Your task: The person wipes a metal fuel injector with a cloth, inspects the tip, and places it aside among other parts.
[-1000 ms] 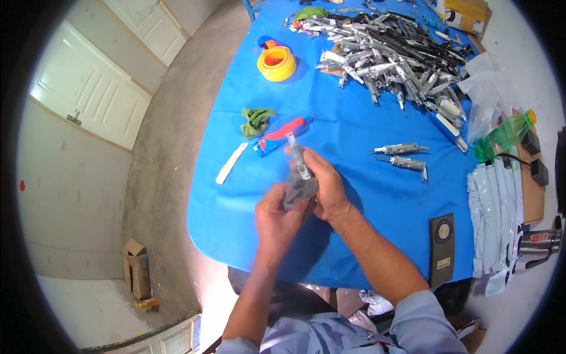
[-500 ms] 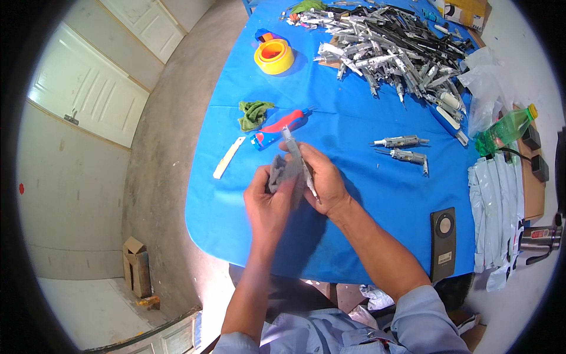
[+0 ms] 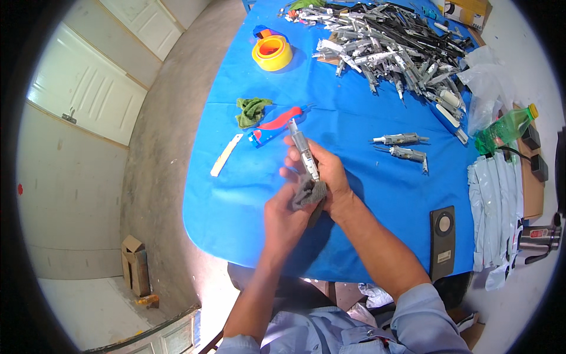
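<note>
My right hand is closed round a slim grey-and-white device core, which slants up and away over the table. My left hand pinches a dark grey cloth against the core's near end. That end is covered by the cloth. Beyond my hands lies a red-and-blue tool with a thin tip. Beside it are a crumpled green cloth and a flat cream strip. Two similar cores rest to the right of my hands.
A large heap of grey, white and black cores covers the far right of the blue-covered table. Yellow tape rolls sit at far left. A dark flat box, green bottle and white plastic bags line the right.
The grey cloth has moved from beside the core's middle down to its near end, with my left hand shifting right. The core has turned slightly in my right hand.
</note>
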`<state>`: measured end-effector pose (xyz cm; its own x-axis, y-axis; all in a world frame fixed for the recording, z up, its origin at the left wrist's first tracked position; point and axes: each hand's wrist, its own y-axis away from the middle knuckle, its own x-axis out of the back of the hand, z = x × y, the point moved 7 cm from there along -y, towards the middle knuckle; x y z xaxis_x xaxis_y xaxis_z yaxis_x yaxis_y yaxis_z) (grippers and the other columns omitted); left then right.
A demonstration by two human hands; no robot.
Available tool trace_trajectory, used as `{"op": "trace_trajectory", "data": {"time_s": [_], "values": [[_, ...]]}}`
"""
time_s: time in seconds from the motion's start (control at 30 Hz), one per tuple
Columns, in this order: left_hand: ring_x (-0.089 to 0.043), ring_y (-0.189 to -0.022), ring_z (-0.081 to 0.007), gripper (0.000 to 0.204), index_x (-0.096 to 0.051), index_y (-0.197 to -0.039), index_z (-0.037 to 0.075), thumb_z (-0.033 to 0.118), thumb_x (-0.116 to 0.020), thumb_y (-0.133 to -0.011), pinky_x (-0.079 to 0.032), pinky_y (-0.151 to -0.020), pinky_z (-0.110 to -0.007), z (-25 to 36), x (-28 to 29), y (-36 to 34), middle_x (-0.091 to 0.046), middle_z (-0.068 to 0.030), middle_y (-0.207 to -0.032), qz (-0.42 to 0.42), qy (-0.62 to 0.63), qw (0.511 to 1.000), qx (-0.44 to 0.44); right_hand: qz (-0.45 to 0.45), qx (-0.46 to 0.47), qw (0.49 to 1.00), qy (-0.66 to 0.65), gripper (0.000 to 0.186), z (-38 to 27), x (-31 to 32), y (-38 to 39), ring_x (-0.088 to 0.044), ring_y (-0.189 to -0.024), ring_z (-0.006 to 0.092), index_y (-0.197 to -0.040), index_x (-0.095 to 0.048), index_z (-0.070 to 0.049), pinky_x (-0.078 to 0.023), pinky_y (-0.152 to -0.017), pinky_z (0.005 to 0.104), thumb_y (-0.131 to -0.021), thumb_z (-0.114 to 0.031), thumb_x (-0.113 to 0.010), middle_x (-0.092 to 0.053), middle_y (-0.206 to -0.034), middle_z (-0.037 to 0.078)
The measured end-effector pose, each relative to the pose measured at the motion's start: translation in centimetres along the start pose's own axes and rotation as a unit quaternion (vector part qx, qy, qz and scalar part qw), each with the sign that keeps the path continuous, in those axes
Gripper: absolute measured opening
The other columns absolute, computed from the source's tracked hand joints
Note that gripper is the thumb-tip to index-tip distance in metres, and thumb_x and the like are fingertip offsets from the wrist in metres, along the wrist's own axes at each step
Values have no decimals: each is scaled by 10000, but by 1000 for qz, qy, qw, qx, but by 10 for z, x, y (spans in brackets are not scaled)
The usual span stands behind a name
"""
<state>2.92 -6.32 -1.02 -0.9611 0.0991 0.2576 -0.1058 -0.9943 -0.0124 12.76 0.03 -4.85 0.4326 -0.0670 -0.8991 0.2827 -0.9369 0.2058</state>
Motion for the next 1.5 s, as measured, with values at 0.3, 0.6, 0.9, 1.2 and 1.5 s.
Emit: {"op": "trace_trajectory", "data": {"time_s": [0.3,0.6,0.9,1.2,1.5], "values": [[-558,-725,-57,106,-677,-956,15,81,-761,-952,-471,-604,-256,3,25,-12,-637,26,-811,86,-4,996,-3,-60,-6,998,-31,362,0,2,-7,-650,-883,151,-1302,-623,-23,-602,-823,355,-1116,-313,-512,-649,-911,3],[-527,-693,-54,144,-669,-952,20,114,-778,-963,-443,-606,-241,3,-5,-5,-614,37,-782,14,-14,1000,9,15,-3,1000,-26,306,1,-1,-2,-639,-838,139,-1244,-641,-50,-585,-761,331,-1105,-291,-514,-644,-903,1],[-570,-712,-58,96,-676,-950,17,41,-753,-898,-457,-619,-240,-2,8,18,-627,27,-782,-9,-53,999,-4,-1,-8,1000,-18,363,-2,3,-4,-650,-854,166,-1322,-630,-59,-606,-792,373,-1110,-328,-509,-660,-922,8],[-586,-740,-57,201,-704,-1036,7,186,-784,-993,-489,-632,-234,14,48,-17,-677,10,-849,101,-25,994,-27,4,35,999,-7,310,1,11,-8,-646,-840,125,-1262,-631,-93,-532,-671,295,-1122,-338,-503,-662,-962,7],[-541,-742,-53,134,-690,-990,4,103,-771,-948,-471,-642,-246,17,38,-52,-641,14,-814,137,15,990,-34,-79,12,997,-16,333,1,-3,-2,-685,-1076,199,-1297,-625,-50,-542,-980,379,-1101,-311,-559,-712,-1176,74]]}}
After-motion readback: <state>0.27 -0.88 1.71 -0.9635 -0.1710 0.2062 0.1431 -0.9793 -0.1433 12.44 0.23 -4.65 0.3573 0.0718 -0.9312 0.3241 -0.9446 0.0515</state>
